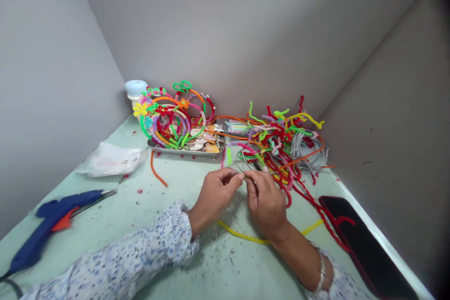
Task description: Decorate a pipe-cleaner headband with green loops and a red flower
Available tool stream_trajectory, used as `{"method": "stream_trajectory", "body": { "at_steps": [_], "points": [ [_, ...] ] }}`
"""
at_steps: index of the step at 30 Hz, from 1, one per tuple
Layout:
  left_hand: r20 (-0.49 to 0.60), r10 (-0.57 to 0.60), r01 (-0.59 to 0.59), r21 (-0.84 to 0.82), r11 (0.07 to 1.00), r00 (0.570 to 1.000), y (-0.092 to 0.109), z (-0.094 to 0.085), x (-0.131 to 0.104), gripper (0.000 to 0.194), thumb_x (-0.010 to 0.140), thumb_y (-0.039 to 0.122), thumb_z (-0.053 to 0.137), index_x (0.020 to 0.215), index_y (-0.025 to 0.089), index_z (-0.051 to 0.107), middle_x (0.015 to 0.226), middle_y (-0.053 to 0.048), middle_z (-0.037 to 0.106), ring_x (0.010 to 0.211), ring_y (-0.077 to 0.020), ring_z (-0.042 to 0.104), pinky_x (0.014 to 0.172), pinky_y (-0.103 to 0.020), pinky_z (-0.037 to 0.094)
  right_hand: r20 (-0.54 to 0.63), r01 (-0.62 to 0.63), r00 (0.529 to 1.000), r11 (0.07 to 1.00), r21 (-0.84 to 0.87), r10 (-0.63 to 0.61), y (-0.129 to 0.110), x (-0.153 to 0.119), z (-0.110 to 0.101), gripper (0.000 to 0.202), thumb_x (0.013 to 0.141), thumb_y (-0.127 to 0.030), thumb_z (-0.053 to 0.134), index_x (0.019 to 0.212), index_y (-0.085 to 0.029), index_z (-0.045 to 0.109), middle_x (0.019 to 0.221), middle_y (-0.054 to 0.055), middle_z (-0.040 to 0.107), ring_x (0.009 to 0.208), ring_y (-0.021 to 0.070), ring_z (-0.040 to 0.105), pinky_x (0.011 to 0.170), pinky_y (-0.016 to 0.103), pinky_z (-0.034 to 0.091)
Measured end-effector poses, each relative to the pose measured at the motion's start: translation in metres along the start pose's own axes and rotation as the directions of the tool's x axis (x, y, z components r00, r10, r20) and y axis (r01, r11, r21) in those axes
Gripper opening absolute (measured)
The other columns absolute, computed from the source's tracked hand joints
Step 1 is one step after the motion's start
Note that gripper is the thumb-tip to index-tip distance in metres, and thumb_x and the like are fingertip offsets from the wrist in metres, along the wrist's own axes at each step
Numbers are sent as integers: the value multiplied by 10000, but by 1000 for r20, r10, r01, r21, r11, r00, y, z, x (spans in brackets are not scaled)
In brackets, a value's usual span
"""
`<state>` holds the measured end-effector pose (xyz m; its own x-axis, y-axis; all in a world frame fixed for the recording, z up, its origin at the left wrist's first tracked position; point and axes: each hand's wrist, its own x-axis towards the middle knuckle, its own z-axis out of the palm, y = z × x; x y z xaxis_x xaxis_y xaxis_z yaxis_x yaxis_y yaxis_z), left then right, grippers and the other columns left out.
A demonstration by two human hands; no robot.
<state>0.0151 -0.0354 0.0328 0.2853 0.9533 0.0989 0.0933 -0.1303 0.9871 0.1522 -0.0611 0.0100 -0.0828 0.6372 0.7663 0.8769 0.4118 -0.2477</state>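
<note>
My left hand (218,192) and my right hand (266,199) meet at the middle of the table, fingertips pinched close together. Between them is a thin grey-green wire or band (242,159), which curves up in a loop just behind the fingers. Its exact form at the fingertips is too small to tell. Below my hands a yellow pipe cleaner (242,236) lies in a curve on the table, passing behind my right wrist. Beyond my right hand sits a tangled pile of coloured pipe cleaners (277,136).
A metal tray (186,152) holds decorated headbands (168,122) and flat shell-like pieces. Grey wire coils (305,152) lie at the back right, a black phone (365,248) at the right edge. A blue glue gun (52,220) and a white plastic bag (112,159) are on the left.
</note>
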Motion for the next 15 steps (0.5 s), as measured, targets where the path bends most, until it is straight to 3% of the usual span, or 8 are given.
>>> {"method": "stream_trajectory", "body": {
  "at_steps": [9, 15],
  "points": [
    [-41, -128, 122, -117, 986, 991, 10, 2, 0, 192, 745, 291, 571, 749, 128, 673, 649, 3, 604, 552, -94, 470, 553, -212, 371, 16, 50, 999, 998, 25, -51, 1, -2, 2, 187, 888, -120, 479, 1045, -170, 565, 946, 70, 644, 899, 156, 609, 777, 250, 480],
    [-57, -167, 158, -132, 979, 984, 1, -1, 6, 137, 700, 215, 565, 721, 127, 669, 579, 23, 554, 511, -78, 439, 515, -199, 345, 66, 29, 997, 998, 51, -32, 3, -5, 6, 216, 885, -123, 476, 1075, -182, 562, 988, 72, 636, 934, 163, 604, 800, 267, 487]
  ]
}}
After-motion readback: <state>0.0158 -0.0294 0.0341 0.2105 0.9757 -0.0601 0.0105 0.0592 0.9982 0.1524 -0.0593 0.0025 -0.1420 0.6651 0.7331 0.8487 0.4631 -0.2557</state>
